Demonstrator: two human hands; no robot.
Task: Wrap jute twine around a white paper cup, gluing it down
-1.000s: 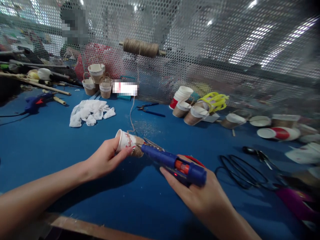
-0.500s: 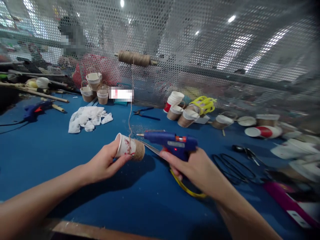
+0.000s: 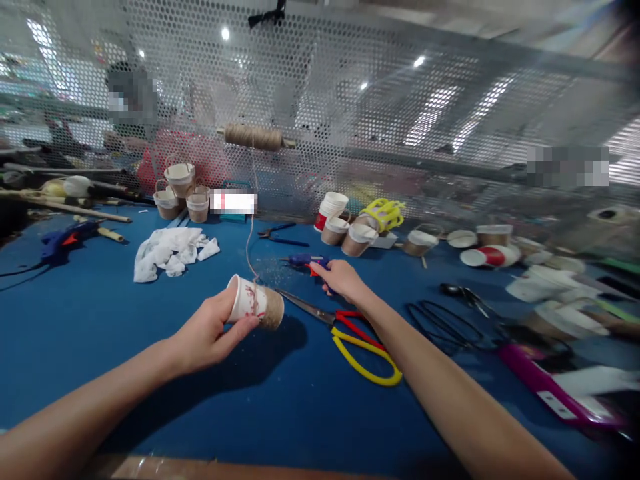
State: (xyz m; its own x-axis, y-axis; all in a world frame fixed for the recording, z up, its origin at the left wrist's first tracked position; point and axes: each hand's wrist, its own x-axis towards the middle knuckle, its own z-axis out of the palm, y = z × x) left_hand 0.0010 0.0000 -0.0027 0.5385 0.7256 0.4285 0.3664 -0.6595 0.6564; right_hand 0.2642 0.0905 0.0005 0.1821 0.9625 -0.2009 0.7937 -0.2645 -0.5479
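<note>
My left hand (image 3: 215,330) is closed around a paper cup (image 3: 245,299) lying on its side in the air, its base end wrapped in brown twine. From the cup a strand of twine (image 3: 251,230) runs up to a twine spool (image 3: 253,137) on a rod at the mesh. Farther off, my right hand (image 3: 341,280) grips a blue glue gun (image 3: 306,261), which is down at the table with its nozzle to the left. Scissors (image 3: 325,315) with red and yellow handles lie slightly open beneath my right forearm, blades towards the cup.
White cloth scraps (image 3: 167,252) and pliers (image 3: 277,235) lie behind the cup. A second glue gun (image 3: 67,239) rests at left. Twine-wrapped cups (image 3: 197,205) stand along the mesh panel (image 3: 320,73). Black cable (image 3: 445,323) and a purple object (image 3: 537,383) are at right.
My right hand has carried the glue gun away from the cup, back and down to the table, uncovering the scissors. My left hand still holds the cup. The camera view has shifted somewhat.
</note>
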